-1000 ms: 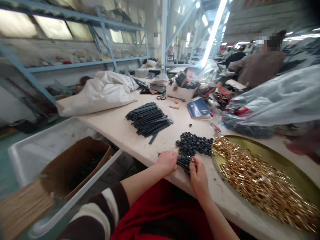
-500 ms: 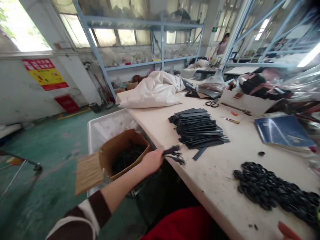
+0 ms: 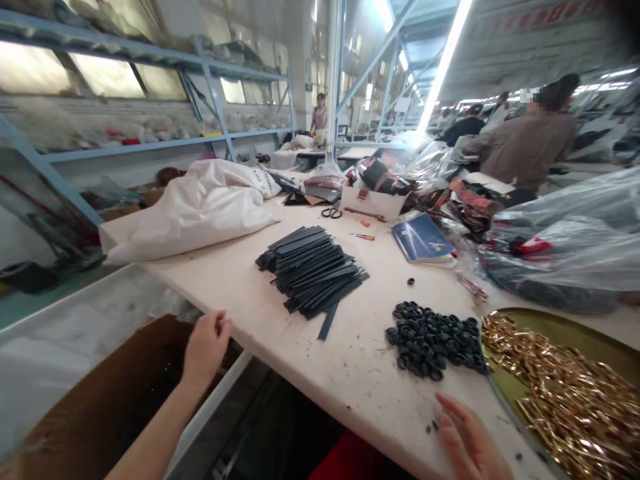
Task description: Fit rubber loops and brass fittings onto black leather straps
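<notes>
At a long table, a stack of stiff, light strips and a loose ring pile lie mid-surface, best pinched by the ends. Left hand hangs loosely curled, empty, over a box; right hand, fingers spread, rests on the table's near edge.

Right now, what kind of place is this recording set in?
Probably a factory workshop assembling small leather or strap goods: a worktable with stacked black strips, a pile of black loops, a tray of gold hardware, and steel shelving behind.
</notes>
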`<action>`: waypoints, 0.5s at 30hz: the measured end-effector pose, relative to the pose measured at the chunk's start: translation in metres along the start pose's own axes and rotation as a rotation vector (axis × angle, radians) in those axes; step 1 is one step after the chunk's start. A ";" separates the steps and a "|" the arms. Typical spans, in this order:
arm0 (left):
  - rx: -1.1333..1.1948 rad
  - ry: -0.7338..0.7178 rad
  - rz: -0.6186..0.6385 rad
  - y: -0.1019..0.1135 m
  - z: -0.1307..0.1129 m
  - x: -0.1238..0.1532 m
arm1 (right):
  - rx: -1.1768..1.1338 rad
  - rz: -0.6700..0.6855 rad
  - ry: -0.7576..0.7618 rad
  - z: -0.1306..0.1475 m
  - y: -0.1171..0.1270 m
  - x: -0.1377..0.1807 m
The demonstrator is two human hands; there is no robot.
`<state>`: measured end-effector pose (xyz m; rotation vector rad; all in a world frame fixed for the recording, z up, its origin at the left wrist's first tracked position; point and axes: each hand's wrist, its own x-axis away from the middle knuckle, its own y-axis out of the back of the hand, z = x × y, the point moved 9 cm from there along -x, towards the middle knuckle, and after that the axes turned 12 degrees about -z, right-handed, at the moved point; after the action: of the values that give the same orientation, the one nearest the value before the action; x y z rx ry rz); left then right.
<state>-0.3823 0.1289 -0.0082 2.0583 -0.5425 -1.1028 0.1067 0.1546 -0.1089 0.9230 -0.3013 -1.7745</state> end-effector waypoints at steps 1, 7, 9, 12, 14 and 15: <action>0.031 -0.152 0.086 -0.014 -0.046 0.006 | 0.004 -0.004 0.008 0.002 0.000 0.000; -0.011 -0.392 0.398 -0.083 -0.205 0.055 | -0.002 -0.056 0.068 0.016 0.007 0.000; -0.049 -0.363 0.420 -0.090 -0.208 0.059 | -0.024 -0.089 0.084 0.021 0.010 0.001; -0.072 -0.326 0.452 -0.093 -0.197 0.055 | -0.059 -0.118 0.076 0.026 0.013 0.001; -0.070 -0.292 0.481 -0.092 -0.192 0.050 | -0.091 -0.121 0.060 0.028 0.014 0.000; -0.061 -0.273 0.508 -0.091 -0.193 0.049 | -0.111 -0.115 0.053 0.028 0.015 0.000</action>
<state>-0.1914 0.2332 -0.0327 1.5940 -1.0828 -1.0718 0.0968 0.1421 -0.0811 0.9210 -0.1160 -1.8495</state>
